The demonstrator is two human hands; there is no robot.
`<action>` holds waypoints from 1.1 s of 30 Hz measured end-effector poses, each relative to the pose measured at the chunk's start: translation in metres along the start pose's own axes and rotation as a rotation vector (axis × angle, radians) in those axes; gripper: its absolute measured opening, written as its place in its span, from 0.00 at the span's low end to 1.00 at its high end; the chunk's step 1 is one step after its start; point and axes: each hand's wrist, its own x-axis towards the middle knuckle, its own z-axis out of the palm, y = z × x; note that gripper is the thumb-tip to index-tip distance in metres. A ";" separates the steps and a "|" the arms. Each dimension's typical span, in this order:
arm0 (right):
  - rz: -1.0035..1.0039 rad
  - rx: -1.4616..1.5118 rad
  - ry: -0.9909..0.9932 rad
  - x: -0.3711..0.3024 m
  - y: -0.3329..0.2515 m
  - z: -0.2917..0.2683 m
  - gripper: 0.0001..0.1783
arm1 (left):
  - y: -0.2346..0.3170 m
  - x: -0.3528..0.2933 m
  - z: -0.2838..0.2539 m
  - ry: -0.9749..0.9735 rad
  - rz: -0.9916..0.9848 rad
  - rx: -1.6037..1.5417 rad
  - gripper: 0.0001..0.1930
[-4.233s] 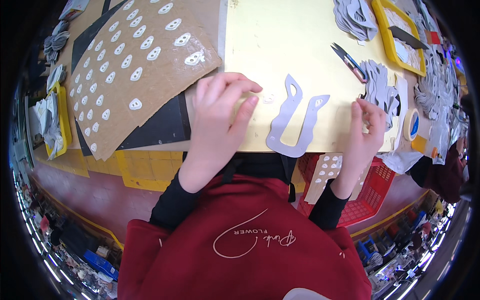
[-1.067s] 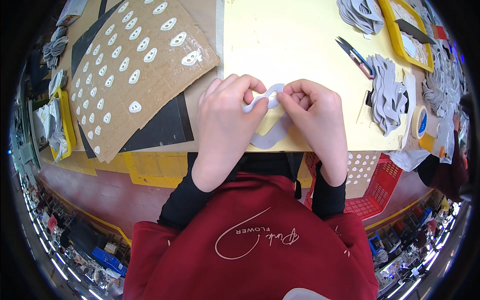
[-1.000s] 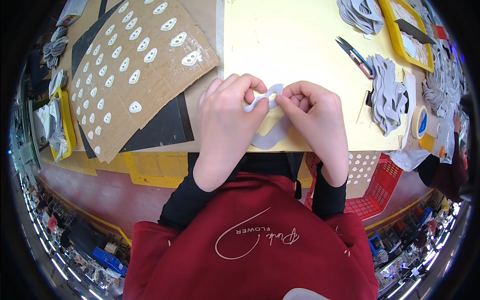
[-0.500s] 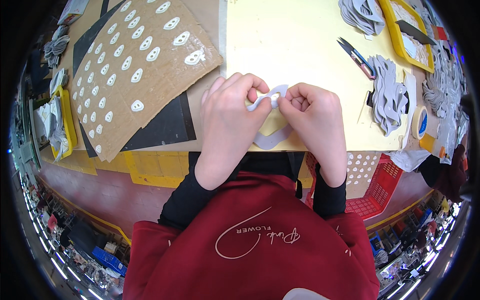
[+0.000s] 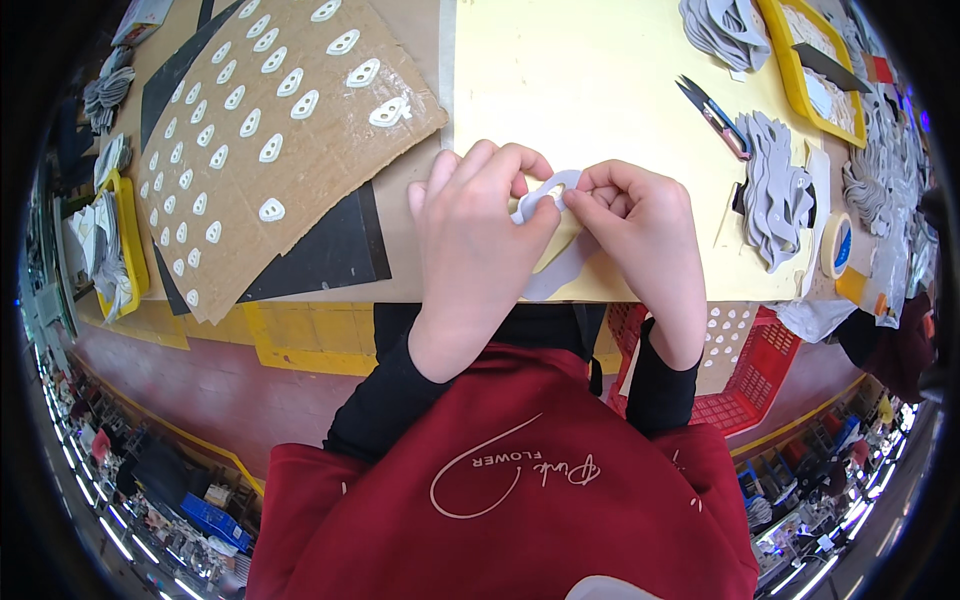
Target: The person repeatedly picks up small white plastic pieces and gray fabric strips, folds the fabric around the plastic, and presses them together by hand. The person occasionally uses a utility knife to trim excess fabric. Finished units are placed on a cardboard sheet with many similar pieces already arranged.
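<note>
Pale grey cut-out piece [image 5: 556, 262]: lay at the near edge of the yellow cutting mat [image 5: 590, 80], its upper loop lifted off the mat and pinched between both hands.
Left hand [image 5: 478, 240]: fingers curled, thumb and fingertips clamped on the loop's left side.
Right hand [image 5: 640, 232]: closed on the loop's right side, knuckles touching the left hand's fingers.
Brown cardboard sheet [image 5: 270, 130]: lay left of the hands, carrying rows of small white oval pieces [image 5: 272, 148].
Pink-handled snips [image 5: 714, 115]: lay on the mat, up and right of the hands.
Stack of grey cut-outs [image 5: 775, 190]: sat just right of the snips.
Red plastic basket [image 5: 745, 370]: stood below the table edge.
</note>
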 end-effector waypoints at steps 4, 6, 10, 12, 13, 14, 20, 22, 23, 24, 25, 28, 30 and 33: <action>-0.055 -0.045 0.035 0.000 0.002 0.003 0.06 | -0.002 0.001 -0.001 -0.016 0.005 -0.032 0.10; -0.075 -0.044 0.039 -0.002 0.002 0.004 0.07 | -0.003 0.001 -0.002 -0.027 0.005 -0.033 0.10; -0.070 -0.027 0.026 -0.001 0.003 0.003 0.06 | -0.002 0.002 -0.003 -0.033 0.011 -0.026 0.09; -0.076 -0.044 0.014 0.001 0.004 0.001 0.05 | -0.003 0.003 -0.003 -0.041 0.011 -0.021 0.09; -0.094 -0.042 0.016 0.002 0.004 0.001 0.05 | -0.003 0.003 -0.004 -0.049 0.010 -0.018 0.09; -0.093 -0.043 0.019 0.002 0.004 0.001 0.06 | -0.003 0.003 -0.004 -0.057 0.008 -0.015 0.09; -0.062 -0.007 0.008 0.001 0.004 0.001 0.06 | 0.001 0.001 0.002 -0.027 -0.020 -0.013 0.09; -0.052 0.021 0.007 0.000 0.004 0.001 0.05 | 0.004 0.000 0.004 -0.020 -0.038 0.012 0.10; -0.047 0.035 0.005 0.000 0.003 0.001 0.05 | 0.005 0.001 0.005 -0.014 -0.047 0.024 0.10; -0.042 0.050 0.004 0.000 0.003 0.001 0.05 | 0.005 0.001 0.005 -0.014 -0.049 0.020 0.10; -0.035 0.063 0.009 0.000 0.003 0.002 0.05 | 0.006 0.001 0.005 -0.015 -0.051 0.014 0.10; -0.006 0.104 0.021 0.002 0.003 0.002 0.05 | 0.006 0.002 0.005 -0.026 -0.053 0.000 0.11; 0.017 0.131 0.020 0.003 0.003 0.002 0.05 | 0.005 0.002 0.004 -0.030 -0.049 -0.004 0.11; 0.009 0.140 0.026 0.002 0.003 0.002 0.05 | 0.004 0.002 0.004 -0.030 -0.039 -0.011 0.11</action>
